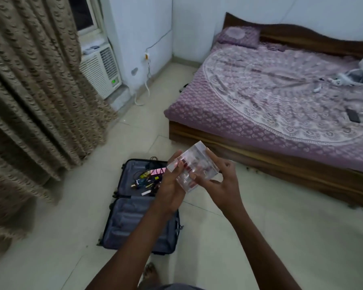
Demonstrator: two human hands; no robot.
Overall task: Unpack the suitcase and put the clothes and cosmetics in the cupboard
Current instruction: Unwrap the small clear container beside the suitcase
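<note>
Both hands, left hand (170,186) and right hand (220,185), grip a clear cosmetics box (194,167) above the open suitcase (134,222).

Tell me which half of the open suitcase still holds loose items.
The far half of the suitcase, nearer the window: small cosmetics and cables lie in it. The near half shows only its grey lining.

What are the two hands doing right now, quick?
Left hand: holding the clear box from the left side.
Right hand: holding the same box, fingers curled on its right side.
</note>
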